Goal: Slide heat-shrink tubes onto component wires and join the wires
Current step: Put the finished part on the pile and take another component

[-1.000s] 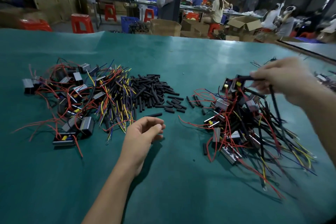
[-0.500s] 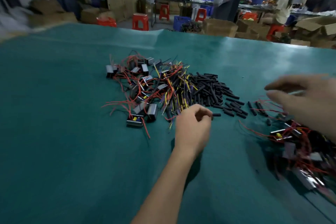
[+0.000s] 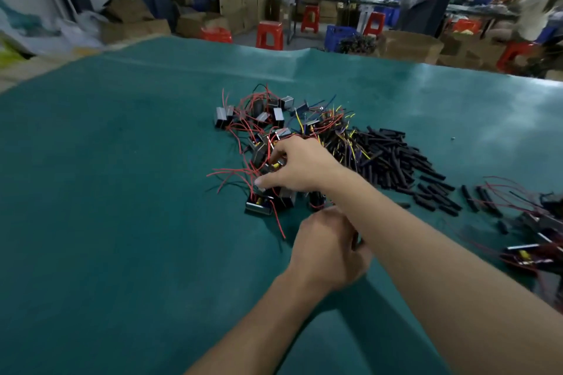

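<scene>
A pile of small black-and-silver components (image 3: 265, 122) with red, yellow and blue wires lies mid-table. Just to its right is a heap of short black heat-shrink tubes (image 3: 393, 158). My right hand (image 3: 300, 167) reaches across over my left arm into the near side of the component pile. Its fingers and thumb curl round one component there. My left hand (image 3: 326, 250) sits below it near the table, fingers curled, with what looks like a dark tube end pinched at its fingertips, partly hidden by my right forearm.
A second tangle of wired components (image 3: 536, 240) lies at the right edge. Everything rests on a green table mat (image 3: 122, 207). Beyond the far edge are red stools (image 3: 269, 35), cardboard boxes and seated people.
My right hand left the right-hand pile, swung left across my left arm and closed on a component in the left pile. My left hand stayed near the table. The view turned left.
</scene>
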Tool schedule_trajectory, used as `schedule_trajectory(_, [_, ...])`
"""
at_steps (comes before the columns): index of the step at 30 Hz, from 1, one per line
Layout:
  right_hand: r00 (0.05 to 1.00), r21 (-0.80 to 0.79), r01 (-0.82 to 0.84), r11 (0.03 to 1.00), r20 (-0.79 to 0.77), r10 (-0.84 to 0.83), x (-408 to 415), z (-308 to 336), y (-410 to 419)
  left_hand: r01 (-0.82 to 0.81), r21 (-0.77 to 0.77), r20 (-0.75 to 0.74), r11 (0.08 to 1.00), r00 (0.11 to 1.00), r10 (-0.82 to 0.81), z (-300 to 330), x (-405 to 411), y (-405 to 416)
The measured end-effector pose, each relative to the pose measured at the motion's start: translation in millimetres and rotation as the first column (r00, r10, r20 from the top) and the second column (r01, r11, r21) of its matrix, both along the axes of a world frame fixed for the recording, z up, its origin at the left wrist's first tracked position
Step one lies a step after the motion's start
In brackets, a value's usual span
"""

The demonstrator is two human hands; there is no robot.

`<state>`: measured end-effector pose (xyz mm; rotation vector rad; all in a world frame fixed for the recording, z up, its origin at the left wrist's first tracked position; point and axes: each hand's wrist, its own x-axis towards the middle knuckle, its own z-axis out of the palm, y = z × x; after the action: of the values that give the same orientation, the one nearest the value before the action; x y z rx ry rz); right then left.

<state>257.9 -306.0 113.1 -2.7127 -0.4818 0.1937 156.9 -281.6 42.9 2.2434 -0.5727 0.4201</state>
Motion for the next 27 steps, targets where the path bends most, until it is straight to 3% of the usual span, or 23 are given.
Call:
schedule_trajectory(6, [0.980,0.269,0.100,0.958,0.138,-0.141,4.6,0.5,-13.7,-0.033,0.011,0.007,0.999,0.999,0.033,-2.4,-2.0,1.3])
schedule_trajectory(9, [0.971,0.419,0.133,0.898,0.126,-0.202,-1.0,9.9,-29.0,-0.053,-0.018,0.048,0.998,0.997,0.054,-4.1,-1.8,0.3])
schedule_trajectory(11, [0.964,0.598,0.169,0.783,0.063,-0.257,-5.2,15.6,-43.8,-0.059,-0.003,0.043,0.998,0.997,0.059,-4.7,-1.1,-0.2])
schedule_trajectory(14, [0.979,0.798,0.144,0.585,-0.028,-0.203,-13.5,25.7,-63.2,-0.092,-0.002,0.002,0.996,0.996,0.092,-5.7,1.3,-1.0])
schedule_trajectory(17, [0.988,0.840,0.064,0.539,0.024,-0.154,-20.8,39.5,-72.6,-0.124,-0.023,-0.021,0.992,0.992,0.124,-6.3,3.7,-1.0])
schedule_trajectory(23, [0.997,0.932,-0.031,0.362,0.057,-0.061,-41.9,80.9,-91.4,-0.155,-0.220,-0.105,0.963,0.985,0.135,-7.7,5.1,2.2])
schedule_trajectory(27, [0.992,0.923,-0.048,0.383,0.090,-0.091,-59.8,86.3,-112.7,-0.319,-0.341,-0.272,0.884,0.934,0.231,-13.4,14.3,2.9])
